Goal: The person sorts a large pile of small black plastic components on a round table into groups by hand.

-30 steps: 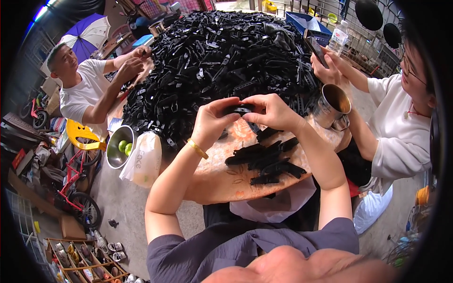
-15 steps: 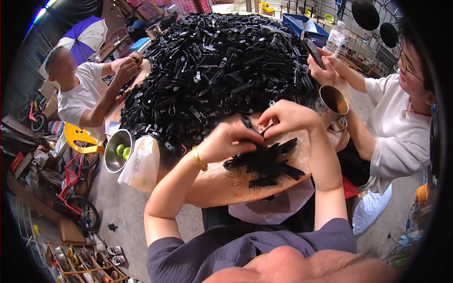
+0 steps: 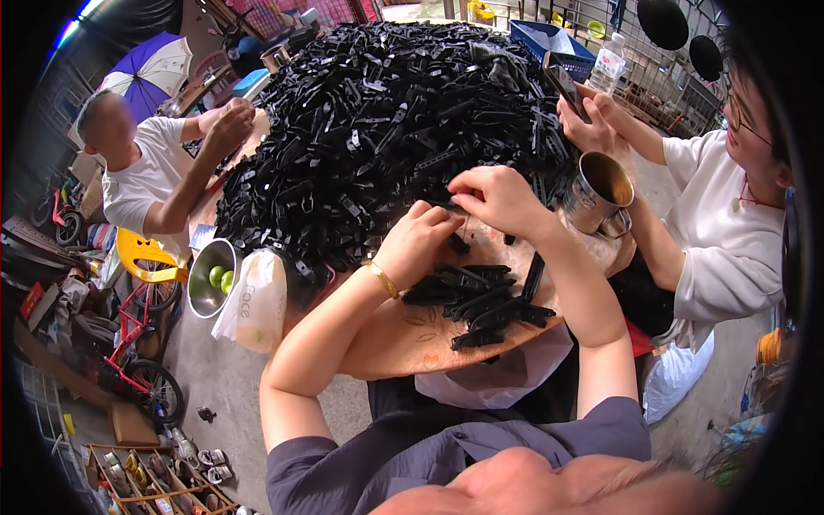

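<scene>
A big heap of long, narrow black plastic pieces (image 3: 369, 129) covers most of the table. At its near edge my left hand (image 3: 418, 243), with a gold bangle on the wrist, and my right hand (image 3: 500, 199) meet, their fingers pinched close together. Between the fingertips a dark bit of a black plastic piece shows; most of it is hidden by the fingers. Just below my hands, a smaller group of black plastic pieces (image 3: 481, 300) lies side by side near the front edge of the table (image 3: 390, 348).
A metal mug (image 3: 605, 193) stands right of my right forearm. At left are a metal bowl (image 3: 203, 279) with green fruit and a white plastic bag (image 3: 262, 300). Two people sit at the table; the right one holds a phone (image 3: 566, 90). A blue basket (image 3: 558, 47) stands behind.
Both hands have moved away from me, from over the small group to the edge of the heap. More of the small group shows now, with one piece standing apart at its right.
</scene>
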A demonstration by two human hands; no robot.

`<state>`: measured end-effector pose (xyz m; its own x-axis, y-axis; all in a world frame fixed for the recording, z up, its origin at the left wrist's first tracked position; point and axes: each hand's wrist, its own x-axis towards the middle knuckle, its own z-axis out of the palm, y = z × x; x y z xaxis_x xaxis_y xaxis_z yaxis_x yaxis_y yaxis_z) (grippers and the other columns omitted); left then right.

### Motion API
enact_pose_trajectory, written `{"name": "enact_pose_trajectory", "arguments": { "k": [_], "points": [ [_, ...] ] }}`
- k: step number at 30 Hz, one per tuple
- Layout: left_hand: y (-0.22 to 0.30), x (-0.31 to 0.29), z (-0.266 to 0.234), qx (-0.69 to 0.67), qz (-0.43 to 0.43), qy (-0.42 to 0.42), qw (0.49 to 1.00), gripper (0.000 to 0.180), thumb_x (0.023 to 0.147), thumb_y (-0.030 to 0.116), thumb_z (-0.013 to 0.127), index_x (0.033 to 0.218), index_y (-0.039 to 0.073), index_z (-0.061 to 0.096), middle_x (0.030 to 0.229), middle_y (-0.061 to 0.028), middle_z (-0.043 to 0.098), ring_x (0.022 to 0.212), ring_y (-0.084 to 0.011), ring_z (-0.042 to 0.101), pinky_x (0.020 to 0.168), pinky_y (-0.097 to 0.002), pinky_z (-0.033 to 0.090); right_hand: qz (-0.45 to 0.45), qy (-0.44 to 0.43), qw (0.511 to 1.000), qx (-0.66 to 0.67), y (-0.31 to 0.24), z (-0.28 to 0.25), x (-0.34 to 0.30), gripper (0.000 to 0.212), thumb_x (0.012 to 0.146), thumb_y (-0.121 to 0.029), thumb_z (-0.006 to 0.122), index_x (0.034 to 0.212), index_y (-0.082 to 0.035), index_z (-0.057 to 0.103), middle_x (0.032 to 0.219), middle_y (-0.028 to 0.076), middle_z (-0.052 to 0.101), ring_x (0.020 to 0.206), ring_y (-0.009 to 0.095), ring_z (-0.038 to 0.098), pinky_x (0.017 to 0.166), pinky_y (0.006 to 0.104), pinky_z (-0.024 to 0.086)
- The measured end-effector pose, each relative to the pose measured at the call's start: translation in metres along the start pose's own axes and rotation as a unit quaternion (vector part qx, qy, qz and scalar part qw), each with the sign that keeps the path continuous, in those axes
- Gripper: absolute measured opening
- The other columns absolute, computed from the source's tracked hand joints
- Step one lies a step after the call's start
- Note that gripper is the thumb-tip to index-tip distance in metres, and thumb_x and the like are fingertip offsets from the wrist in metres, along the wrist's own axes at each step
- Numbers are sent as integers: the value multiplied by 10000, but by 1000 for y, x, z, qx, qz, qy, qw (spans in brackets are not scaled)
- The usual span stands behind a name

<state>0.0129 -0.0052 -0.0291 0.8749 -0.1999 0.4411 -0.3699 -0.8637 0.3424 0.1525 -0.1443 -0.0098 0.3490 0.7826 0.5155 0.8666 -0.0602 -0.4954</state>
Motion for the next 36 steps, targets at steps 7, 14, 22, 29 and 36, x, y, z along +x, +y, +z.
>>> {"name": "enact_pose_trajectory", "arguments": {
  "k": [7,14,22,29,36],
  "points": [
    [15,-6,-3,57,-46,-38,997,278,666,21,646,932,34,566,909,-97,551,872,-294,500,769,-373,451,-46,-20,986,-160,4,38,3,227,683,-188,662,878,-80,617,796,85,626,781,257,594,693,357,498],
    [14,2,-23,-134,-295,81,943,482,728,94,679,1155,49,460,749,-123,582,628,-217,589,592,-335,486,135,43,977,161,-19,4,0,263,784,-36,598,1046,-20,575,698,30,571,580,71,548,542,230,458],
    [-7,-3,-15,-444,-311,103,834,397,803,67,678,1148,-20,501,897,-100,634,774,-140,643,709,-259,550,4,-61,984,170,-26,11,-1,421,720,-47,595,1139,-85,572,751,68,603,621,143,584,620,278,505],
    [1,4,-16,-481,-335,236,775,207,882,66,575,1066,-29,574,959,-89,618,830,-116,618,747,-230,512,147,-2,910,388,-22,11,0,152,836,-64,625,969,0,589,726,32,611,611,61,564,552,200,471],
    [-1,-1,-6,-533,-299,223,760,294,927,163,531,1159,-16,554,981,-51,605,856,-83,577,763,-217,487,191,32,891,411,-22,29,-1,192,878,-166,612,856,5,528,693,59,622,547,78,577,486,204,478]
  ]
}}
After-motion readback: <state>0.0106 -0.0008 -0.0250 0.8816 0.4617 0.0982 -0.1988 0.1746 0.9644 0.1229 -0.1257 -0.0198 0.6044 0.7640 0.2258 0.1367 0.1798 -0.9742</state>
